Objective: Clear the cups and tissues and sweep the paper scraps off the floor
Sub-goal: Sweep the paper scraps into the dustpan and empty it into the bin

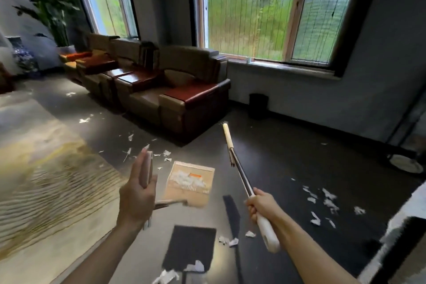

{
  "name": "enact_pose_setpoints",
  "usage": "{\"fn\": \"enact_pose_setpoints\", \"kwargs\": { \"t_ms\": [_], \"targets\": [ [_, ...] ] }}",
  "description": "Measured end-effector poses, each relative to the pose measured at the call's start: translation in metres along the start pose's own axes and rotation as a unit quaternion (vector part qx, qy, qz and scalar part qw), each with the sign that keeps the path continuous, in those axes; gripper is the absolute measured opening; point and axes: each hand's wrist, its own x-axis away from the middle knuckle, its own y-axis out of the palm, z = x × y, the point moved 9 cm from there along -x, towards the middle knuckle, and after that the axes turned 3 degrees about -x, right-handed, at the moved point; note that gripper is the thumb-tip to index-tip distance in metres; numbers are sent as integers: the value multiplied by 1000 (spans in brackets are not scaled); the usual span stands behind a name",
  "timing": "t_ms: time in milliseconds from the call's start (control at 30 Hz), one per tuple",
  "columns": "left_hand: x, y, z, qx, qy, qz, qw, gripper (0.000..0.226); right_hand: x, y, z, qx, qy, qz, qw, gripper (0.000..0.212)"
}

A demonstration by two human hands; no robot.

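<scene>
My left hand (pixel 138 193) grips the upright beige handle of a dustpan (pixel 190 183). The pan hangs above the floor with white paper scraps inside and casts a dark shadow below. My right hand (pixel 260 207) is closed around the white grip of a broom (pixel 239 170). Its metal pole points away from me toward the sofa and ends in a cream tip. Torn paper scraps lie on the dark floor to the right (pixel 322 202), ahead by the rug edge (pixel 164 153) and close to my feet (pixel 230 241). A small white cup (pixel 248 60) stands on the windowsill.
A row of brown armchairs (pixel 175 101) with red armrest tops lines the window wall. A black waste bin (pixel 258 106) stands beside them. A patterned rug (pixel 46 180) covers the floor at left. A round white stand base (pixel 406 163) sits at right.
</scene>
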Motion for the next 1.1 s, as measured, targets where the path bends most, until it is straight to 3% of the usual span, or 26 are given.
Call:
{"fn": "enact_pose_setpoints", "kwargs": {
  "t_ms": [333, 767, 867, 1100],
  "targets": [
    [-244, 134, -61, 54, 21, -104, 993, 65, -178, 54, -136, -49, -7, 57, 997, 68],
    [-555, 391, -131, 166, 80, -162, 969, 68, -464, 67, -310, -135, -26, 136, 981, 66],
    [-635, 458, -130, 181, 99, -185, 961, 66, -527, 63, -357, -148, -33, 151, 977, 58],
    [-764, 599, -125, 183, 137, -221, 948, 66, -656, 21, -442, -171, -27, 197, 965, 70]
  ]
}}
